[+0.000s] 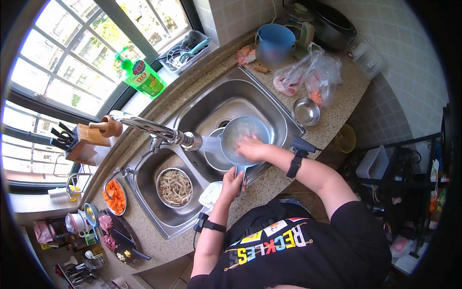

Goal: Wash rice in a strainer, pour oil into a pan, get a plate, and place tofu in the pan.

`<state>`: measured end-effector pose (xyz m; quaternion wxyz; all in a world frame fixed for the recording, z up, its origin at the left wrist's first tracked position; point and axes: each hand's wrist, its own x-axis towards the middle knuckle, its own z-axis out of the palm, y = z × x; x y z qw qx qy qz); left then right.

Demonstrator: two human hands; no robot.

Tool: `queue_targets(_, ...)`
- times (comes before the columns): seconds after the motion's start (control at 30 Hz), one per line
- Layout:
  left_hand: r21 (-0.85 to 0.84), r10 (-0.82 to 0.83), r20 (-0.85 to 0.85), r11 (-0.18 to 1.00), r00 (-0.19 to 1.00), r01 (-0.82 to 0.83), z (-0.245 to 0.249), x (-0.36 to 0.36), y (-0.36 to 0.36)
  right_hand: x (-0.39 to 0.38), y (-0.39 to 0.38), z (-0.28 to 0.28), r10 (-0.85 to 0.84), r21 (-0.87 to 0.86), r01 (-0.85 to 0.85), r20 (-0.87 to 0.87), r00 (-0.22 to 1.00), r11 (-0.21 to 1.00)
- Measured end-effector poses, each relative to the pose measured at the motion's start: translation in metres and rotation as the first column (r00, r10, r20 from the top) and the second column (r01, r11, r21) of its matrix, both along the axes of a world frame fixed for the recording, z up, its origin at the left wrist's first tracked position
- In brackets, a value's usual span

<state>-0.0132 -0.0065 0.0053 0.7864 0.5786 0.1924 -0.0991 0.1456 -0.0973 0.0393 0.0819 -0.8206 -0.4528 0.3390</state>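
Observation:
My left hand point(232, 183) is closed around the handle of a light blue water scoop point(260, 126), which is held over the right sink basin. Inside the scoop, my right hand point(251, 147) has its fingers apart over cloudy, pale contents that I cannot make out. Beneath the scoop, a metal bowl point(211, 158) is partly hidden. Water runs from the faucet point(190, 140) beside the scoop. A white cloth point(210, 195) lies on the sink's edge near my left wrist.
In the left basin stands a bowl of pale strips point(174, 188). Orange chunks fill a dish point(115, 197) beside a cutting board with meat and a knife point(139, 254). Plastic bags point(323, 79) and a small steel bowl point(306, 111) sit on the right counter; a green soap bottle point(143, 79) stands by the window.

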Motion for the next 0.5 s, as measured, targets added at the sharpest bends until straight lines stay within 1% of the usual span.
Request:
queue_targets(0.07,-0.002,0.004,0.0,1.0,1.0,-0.004,-0.005,-0.002,0.0,-0.004,-0.012,0.001,0.144,-0.028,-0.141,0.128,0.981,0.99)
queue_targets(0.1,-0.008,0.007,0.003,1.0,1.0,-0.007,-0.005,-0.002,0.0,-0.002,-0.016,0.006,0.143,-0.028,-0.14,0.128,0.981,0.99)
queue_targets(0.17,-0.013,0.011,0.006,1.0,1.0,-0.011,-0.006,-0.002,0.0,0.004,-0.022,0.016,0.1,-0.051,-0.092,0.185,0.978,0.994)
queue_targets(0.2,0.009,0.003,0.004,1.0,1.0,-0.003,-0.004,-0.001,0.001,0.013,-0.026,0.01,0.101,-0.051,-0.093,0.185,0.977,0.994)
queue_targets(0.23,0.032,-0.006,0.001,0.999,1.0,0.006,-0.002,-0.001,0.002,0.024,-0.029,0.001,-0.051,0.126,0.039,0.092,0.994,0.991)
queue_targets(0.27,0.031,-0.005,0.001,0.999,1.0,0.005,-0.002,-0.001,0.002,0.032,-0.031,-0.008,-0.185,0.284,0.185,-0.027,0.982,0.941)
queue_targets(0.3,0.029,-0.007,0.007,1.0,1.0,0.006,-0.001,0.0,0.003,0.033,-0.031,-0.009,-0.29,0.329,0.3,-0.08,0.954,0.895)
queue_targets(0.33,0.027,-0.012,0.013,1.0,1.0,0.011,0.0,0.0,0.003,0.031,-0.029,-0.014,-0.295,0.329,0.305,-0.081,0.952,0.894)
queue_targets(0.4,0.031,-0.012,-0.003,0.999,1.0,0.012,0.004,0.002,0.002,0.02,-0.02,-0.028,-0.399,0.574,0.284,0.083,0.913,0.768)
queue_targets(0.43,0.033,-0.003,-0.021,0.999,1.0,0.004,0.005,0.003,0.002,0.012,-0.016,-0.023,-0.403,0.576,0.286,0.083,0.911,0.766)
queue_targets(0.47,0.037,-0.004,-0.021,0.999,1.0,0.005,0.006,0.003,0.003,0.004,-0.012,-0.018,-0.303,0.421,0.194,0.21,0.93,0.886)
queue_targets(0.5,0.038,-0.001,-0.02,0.999,1.0,0.002,0.006,0.002,0.003,-0.003,-0.01,-0.012,-0.176,0.239,0.102,0.314,0.933,0.966)
